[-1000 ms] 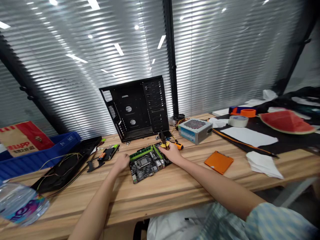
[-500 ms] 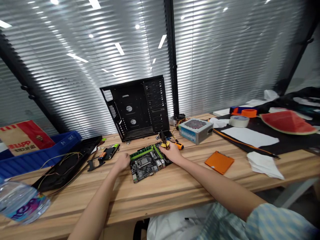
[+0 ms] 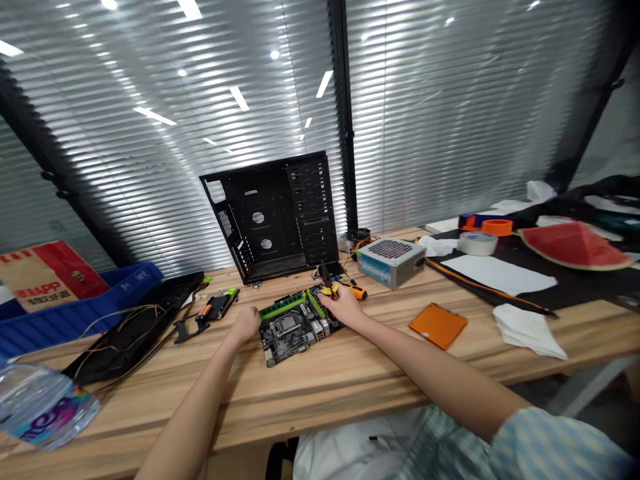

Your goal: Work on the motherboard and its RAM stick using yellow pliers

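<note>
A motherboard [image 3: 295, 324] with green memory slots lies flat on the wooden table [image 3: 325, 380]. My left hand [image 3: 246, 325] rests against the board's left edge, fingers curled on it. My right hand [image 3: 343, 304] sits at the board's far right corner, closed round a small yellow-handled tool [image 3: 327, 285] whose dark tip points up. An orange-handled screwdriver [image 3: 357, 291] lies just beyond that hand.
An open black computer case [image 3: 275, 217] stands behind the board. A grey power supply [image 3: 391, 261], an orange flat plate [image 3: 439, 325], tissues [image 3: 530, 330], tape rolls [image 3: 477, 242] and a watermelon slice [image 3: 575, 244] lie right. Left: black panel with wires [image 3: 135, 327], blue bin [image 3: 75, 307], plastic bottle [image 3: 43, 407].
</note>
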Available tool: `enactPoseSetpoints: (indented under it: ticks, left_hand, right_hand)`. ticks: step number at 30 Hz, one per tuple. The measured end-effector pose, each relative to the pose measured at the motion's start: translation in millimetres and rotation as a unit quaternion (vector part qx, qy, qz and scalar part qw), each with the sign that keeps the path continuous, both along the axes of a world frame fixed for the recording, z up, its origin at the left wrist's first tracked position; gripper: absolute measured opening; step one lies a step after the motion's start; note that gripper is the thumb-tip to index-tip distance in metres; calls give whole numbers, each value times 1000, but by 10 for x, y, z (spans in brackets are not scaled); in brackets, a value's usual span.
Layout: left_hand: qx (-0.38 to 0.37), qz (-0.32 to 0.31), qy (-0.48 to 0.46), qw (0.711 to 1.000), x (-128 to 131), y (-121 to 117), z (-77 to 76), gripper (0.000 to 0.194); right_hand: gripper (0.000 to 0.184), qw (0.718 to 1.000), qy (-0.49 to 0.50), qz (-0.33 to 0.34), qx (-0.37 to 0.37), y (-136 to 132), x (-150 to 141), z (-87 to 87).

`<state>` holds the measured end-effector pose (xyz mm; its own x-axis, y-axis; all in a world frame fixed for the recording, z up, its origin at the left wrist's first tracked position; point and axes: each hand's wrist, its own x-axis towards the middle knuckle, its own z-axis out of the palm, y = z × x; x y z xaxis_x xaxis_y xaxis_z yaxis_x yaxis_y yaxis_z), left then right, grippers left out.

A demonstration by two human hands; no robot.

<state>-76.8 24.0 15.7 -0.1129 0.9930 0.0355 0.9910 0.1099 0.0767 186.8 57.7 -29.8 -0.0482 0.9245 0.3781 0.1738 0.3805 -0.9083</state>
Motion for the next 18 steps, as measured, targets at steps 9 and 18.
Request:
enactPoseSetpoints:
  ticks: [9, 18]
  left_hand:
    - [-5, 3, 11, 1000, 18, 4, -3, 30]
    - [-4, 5, 10, 1000, 4, 30, -21, 28]
  right_hand:
    - [27, 1000, 3, 3, 4, 15, -1, -4]
    - [26, 1000, 16, 8, 6, 16, -9, -6]
